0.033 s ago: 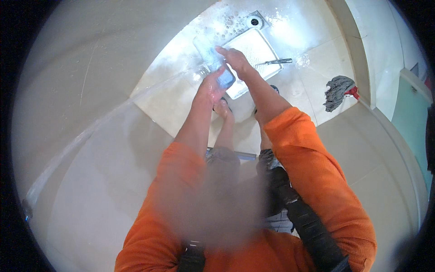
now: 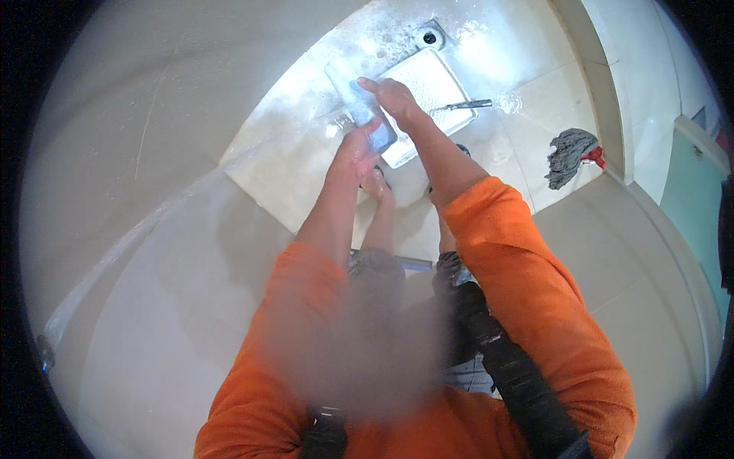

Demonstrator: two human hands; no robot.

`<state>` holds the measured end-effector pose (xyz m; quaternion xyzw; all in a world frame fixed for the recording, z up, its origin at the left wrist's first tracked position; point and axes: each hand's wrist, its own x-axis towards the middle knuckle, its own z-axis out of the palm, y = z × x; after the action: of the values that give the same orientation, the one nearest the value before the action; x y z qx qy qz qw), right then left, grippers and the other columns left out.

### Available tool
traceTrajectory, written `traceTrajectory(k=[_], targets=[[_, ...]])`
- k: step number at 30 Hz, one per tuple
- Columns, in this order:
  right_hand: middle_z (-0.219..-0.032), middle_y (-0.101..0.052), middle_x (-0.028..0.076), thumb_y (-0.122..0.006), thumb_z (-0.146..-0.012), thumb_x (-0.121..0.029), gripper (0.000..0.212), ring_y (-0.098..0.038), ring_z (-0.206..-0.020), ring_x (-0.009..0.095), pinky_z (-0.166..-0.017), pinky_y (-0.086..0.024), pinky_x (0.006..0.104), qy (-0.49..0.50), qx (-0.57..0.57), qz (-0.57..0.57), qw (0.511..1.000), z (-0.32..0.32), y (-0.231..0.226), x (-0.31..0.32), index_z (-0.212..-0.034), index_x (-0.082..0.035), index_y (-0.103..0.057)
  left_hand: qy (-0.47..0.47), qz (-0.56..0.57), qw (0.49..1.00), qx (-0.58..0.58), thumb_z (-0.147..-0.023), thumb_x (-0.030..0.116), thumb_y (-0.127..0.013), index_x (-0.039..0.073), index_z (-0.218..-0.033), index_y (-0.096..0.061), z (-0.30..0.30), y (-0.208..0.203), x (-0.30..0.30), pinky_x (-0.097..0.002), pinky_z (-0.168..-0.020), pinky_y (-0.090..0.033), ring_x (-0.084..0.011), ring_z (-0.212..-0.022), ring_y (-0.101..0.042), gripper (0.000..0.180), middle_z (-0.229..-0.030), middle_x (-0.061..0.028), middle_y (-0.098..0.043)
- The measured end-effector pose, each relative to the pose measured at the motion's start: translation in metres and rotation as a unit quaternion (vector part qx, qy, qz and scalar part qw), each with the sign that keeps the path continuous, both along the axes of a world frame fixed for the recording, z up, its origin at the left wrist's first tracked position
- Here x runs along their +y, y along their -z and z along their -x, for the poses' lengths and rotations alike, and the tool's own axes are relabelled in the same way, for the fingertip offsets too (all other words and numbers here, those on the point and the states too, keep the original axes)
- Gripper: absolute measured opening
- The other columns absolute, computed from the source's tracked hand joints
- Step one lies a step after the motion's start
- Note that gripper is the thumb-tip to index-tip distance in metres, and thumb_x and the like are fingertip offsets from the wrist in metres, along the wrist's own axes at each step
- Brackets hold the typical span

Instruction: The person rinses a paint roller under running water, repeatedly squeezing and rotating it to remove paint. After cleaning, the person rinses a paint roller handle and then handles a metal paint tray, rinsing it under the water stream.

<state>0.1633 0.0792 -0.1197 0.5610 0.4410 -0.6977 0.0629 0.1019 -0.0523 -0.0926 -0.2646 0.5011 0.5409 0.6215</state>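
Both hands' fingers (image 2: 365,83) round pale-blue pad (image 2: 368,115) (wet)

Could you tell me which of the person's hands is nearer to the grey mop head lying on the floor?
Right. The right hand grips the pale blue pad's upper end, toward the mop head; the left hand holds its lower end, farther away.
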Motion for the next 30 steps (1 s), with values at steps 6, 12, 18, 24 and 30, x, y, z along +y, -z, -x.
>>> traceTrajectory(k=[6, 12, 18, 24, 30], targets=[[-0.144, -0.049, 0.028, -0.080, -0.078, -0.040, 0.094, -0.050, -0.131, 0.037, -0.111, -0.040, 0.0453, -0.106, -0.030, -0.069, 0.992, 0.022, -0.011, 0.045, -0.147, 0.008, -0.038, 0.214, 0.077, 0.933, 0.279, -0.085, 0.005, -0.073, 0.005, -0.143, -0.029, -0.012, 0.009, -0.002, -0.0411, -0.091, -0.053, -0.0320, -0.114, -0.058, 0.073, -0.131, -0.0166, -0.053], [-0.130, -0.058, 0.028, -0.085, -0.070, -0.031, 0.091, -0.060, -0.118, 0.036, -0.098, -0.050, 0.0391, -0.033, 0.007, -0.106, 0.994, 0.006, -0.040, 0.064, -0.140, 0.010, -0.043, 0.444, 0.073, 0.748, 0.488, -0.084, 0.010, -0.067, 0.002, -0.140, -0.044, 0.016, 0.052, 0.020, -0.0414, -0.105, -0.045, -0.0353, -0.122, -0.056, 0.061, -0.135, -0.0205, -0.056], [-0.125, -0.063, 0.025, -0.086, -0.069, -0.037, 0.088, -0.062, -0.117, 0.036, -0.098, -0.051, 0.0420, -0.148, 0.003, -0.337, 0.930, -0.005, -0.031, 0.068, -0.137, 0.004, -0.049, 0.431, 0.046, 0.768, 0.471, -0.082, 0.002, -0.058, 0.007, -0.148, -0.042, 0.037, 0.033, 0.070, -0.0400, -0.112, -0.040, -0.0379, -0.132, -0.050, 0.068, -0.145, -0.0235, -0.051], [-0.127, -0.056, 0.019, -0.082, -0.076, -0.014, 0.060, -0.056, -0.120, 0.036, -0.101, -0.048, 0.0438, -0.165, 0.000, -0.462, 0.871, 0.011, -0.053, 0.017, -0.130, -0.007, -0.058, 0.136, 0.107, 0.969, 0.175, -0.103, 0.035, -0.048, 0.008, -0.155, -0.029, 0.061, -0.045, 0.086, -0.0565, -0.111, -0.039, -0.0401, -0.135, -0.046, 0.062, -0.149, -0.0235, -0.044], [-0.142, -0.046, 0.024, -0.075, -0.070, -0.001, 0.071, -0.048, -0.127, 0.044, -0.108, -0.042, 0.0451, -0.112, 0.070, -0.474, 0.871, 0.011, -0.048, -0.036, -0.136, -0.004, -0.050, 0.091, 0.007, 0.994, 0.052, -0.104, 0.042, -0.044, 0.004, -0.142, -0.043, 0.073, -0.019, 0.068, -0.0568, -0.100, -0.046, -0.0379, -0.121, -0.055, 0.053, -0.135, -0.0207, -0.051]])
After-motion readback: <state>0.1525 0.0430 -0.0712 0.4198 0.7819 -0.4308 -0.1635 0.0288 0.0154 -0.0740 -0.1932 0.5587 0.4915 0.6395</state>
